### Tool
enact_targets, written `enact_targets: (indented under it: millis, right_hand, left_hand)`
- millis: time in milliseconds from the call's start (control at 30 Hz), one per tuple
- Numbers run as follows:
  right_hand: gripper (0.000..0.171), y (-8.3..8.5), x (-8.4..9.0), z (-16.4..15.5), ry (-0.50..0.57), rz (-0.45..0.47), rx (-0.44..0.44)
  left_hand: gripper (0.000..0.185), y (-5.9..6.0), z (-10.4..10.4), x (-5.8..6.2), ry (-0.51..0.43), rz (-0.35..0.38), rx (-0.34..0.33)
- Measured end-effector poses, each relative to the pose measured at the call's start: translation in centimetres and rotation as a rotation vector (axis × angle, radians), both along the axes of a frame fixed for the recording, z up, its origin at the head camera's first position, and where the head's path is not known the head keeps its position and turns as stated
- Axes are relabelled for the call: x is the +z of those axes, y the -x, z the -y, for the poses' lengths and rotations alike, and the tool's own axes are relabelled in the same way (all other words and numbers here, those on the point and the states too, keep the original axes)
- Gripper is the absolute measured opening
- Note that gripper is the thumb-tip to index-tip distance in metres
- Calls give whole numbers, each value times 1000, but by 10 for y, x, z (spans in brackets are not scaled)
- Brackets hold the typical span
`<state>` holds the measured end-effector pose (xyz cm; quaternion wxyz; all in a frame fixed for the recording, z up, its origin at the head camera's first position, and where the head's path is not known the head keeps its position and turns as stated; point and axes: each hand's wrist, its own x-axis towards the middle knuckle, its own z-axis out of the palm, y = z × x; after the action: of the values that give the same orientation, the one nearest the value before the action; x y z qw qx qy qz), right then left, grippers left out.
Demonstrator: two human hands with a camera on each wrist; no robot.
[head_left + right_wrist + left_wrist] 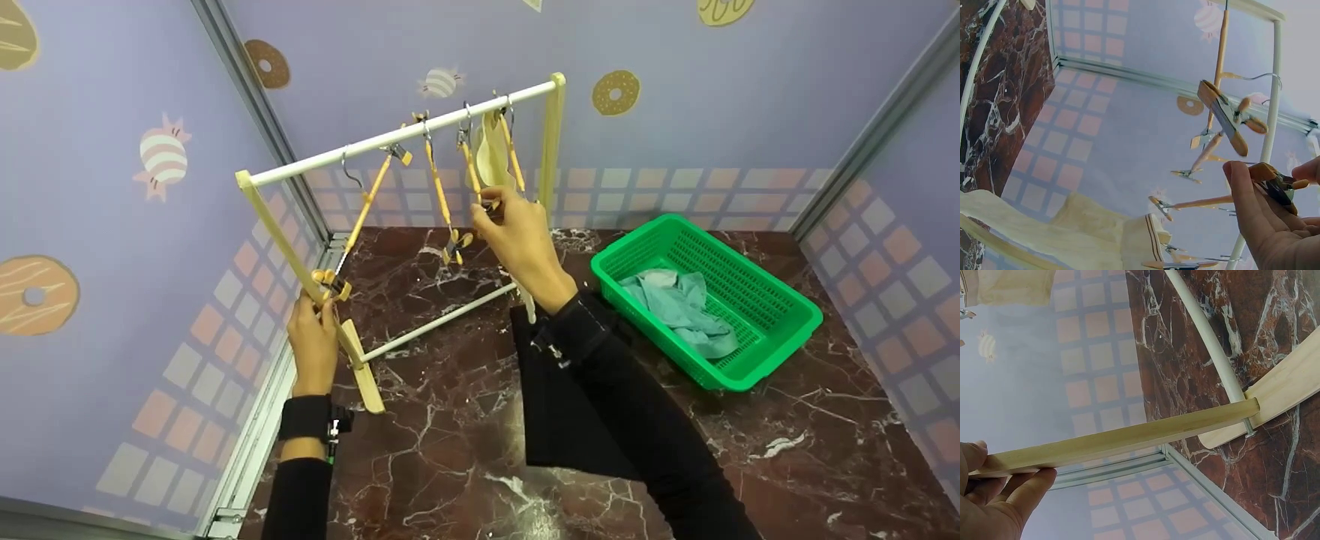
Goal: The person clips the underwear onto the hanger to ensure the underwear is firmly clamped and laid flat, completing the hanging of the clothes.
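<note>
My left hand grips the left wooden post of a small hanging rack. Its thumb lies on one side and its fingers on the other. My right hand pinches a wooden hanger clip between thumb and fingers, below the white top rail. Several wooden hangers with clips hang along this rail. One hanger dangles left of my right hand, its lower clip bare. Behind my right hand hangs a cream cloth piece with dark stripes near its clipped end.
To the right, a green basket contains crumpled light-blue cloth. A black cloth lies on the dark marbled surface, partly beneath my right forearm. A white lower bar joins the rack's feet. Patterned walls stand behind and at both sides.
</note>
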<state>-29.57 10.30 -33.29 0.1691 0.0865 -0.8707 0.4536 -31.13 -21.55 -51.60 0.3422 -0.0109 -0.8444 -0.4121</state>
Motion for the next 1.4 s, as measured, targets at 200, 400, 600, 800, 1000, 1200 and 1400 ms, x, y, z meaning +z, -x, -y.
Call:
enact_targets:
  millis: [200,400,600,800,1000,1200,1400]
  right_hand:
    - [31,4,-3,-6,-13,-58,-17]
    - [27,1,-6,-12,-4,-151,-12]
    - [25,-14,-17,-19,13,-240,12]
    - [20,-32,-48,-28,-17,-346,51]
    - [20,-48,-84,-35,-81,-438,63]
    - [23,-66,-127,-44,-103,-413,109]
    - [23,-80,-172,-53,-145,-288,136]
  left_hand:
    - [29,0,-1,-2,-5,0,4]
    - [26,-1,-3,-2,-18,29,8]
    - [30,-1,-2,-2,-21,24,5]
    - [28,-1,0,-2,-26,27,6]
    - [24,-2,0,-1,-19,50,19]
    - [23,0,-1,1,-18,67,18]
    - [22,0,-1,1,-38,66,3]
